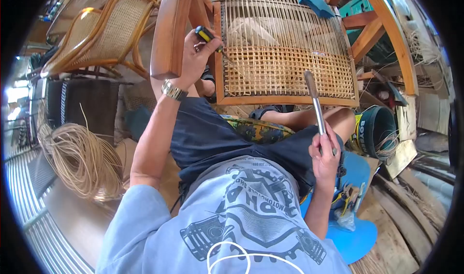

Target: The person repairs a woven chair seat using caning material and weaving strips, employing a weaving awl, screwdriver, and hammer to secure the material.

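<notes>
My left hand (197,56) is closed around a screwdriver (205,33) with a black and yellow handle. Its thin shaft points down at the left edge of a woven cane seat (290,68), close to the wooden frame; whether the tip touches cannot be made out. Closed on the metal shaft of a hammer (316,105), my right hand (325,153) is in front of the seat's right side, the brown head pointing up toward the weave. The near part of the seat has crossed strands, while mostly one-way strands span the far part. A wooden chair frame (169,32) surrounds it.
A teal cloth or pad (316,4) lies on the seat's far right corner. Coiled cane (84,160) is at left, below a rattan chair (116,27). At right stand a dark bucket (379,129) and a blue stool (355,237) holding small tools.
</notes>
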`<action>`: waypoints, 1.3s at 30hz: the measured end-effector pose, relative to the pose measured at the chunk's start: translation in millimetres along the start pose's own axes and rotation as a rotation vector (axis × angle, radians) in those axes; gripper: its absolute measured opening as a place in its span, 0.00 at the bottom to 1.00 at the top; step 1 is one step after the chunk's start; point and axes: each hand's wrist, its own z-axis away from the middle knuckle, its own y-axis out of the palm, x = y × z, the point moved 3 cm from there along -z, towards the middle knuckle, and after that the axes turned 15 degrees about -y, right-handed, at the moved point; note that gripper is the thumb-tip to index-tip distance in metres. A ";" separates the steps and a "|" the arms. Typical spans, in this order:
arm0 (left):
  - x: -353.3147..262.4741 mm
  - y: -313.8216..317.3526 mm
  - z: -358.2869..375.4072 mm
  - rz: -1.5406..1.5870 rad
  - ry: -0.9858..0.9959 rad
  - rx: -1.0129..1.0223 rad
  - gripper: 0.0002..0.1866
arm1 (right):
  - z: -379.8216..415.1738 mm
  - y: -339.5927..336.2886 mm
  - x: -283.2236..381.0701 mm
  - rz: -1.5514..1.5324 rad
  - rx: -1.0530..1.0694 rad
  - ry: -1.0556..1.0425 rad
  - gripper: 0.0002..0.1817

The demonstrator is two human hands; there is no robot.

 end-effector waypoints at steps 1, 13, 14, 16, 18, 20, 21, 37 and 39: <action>0.8 5.0 -1.5 0.015 -0.002 -0.013 0.11 | -4.7 4.8 -2.2 -0.031 0.026 0.013 0.23; -23.5 61.3 1.0 -0.469 0.090 0.044 0.14 | -11.0 52.6 -23.7 0.007 0.120 0.033 0.22; -23.7 60.9 1.2 -0.483 0.059 0.055 0.14 | -11.4 50.2 -25.8 0.010 0.129 0.032 0.22; -23.7 60.3 -1.3 -0.497 0.031 0.068 0.15 | -14.1 51.4 -26.4 0.010 0.132 0.020 0.22; -16.9 52.5 -8.2 -0.457 0.028 -0.001 0.14 | -16.4 53.4 -27.7 0.007 0.130 0.003 0.21; -9.9 44.4 -12.8 -0.394 0.049 -0.051 0.13 | -19.9 56.8 -30.2 0.035 0.141 -0.021 0.21; -10.4 40.2 -15.0 -0.326 0.061 -0.100 0.12 | -20.7 59.3 -31.1 0.029 0.133 -0.028 0.21; -2.7 50.7 -44.4 -0.343 0.040 -0.113 0.14 | -29.7 67.3 -38.3 0.058 0.057 -0.049 0.21; -5.1 52.1 -46.6 -0.388 0.055 -0.091 0.14 | -36.1 70.7 -38.2 0.051 0.062 -0.053 0.20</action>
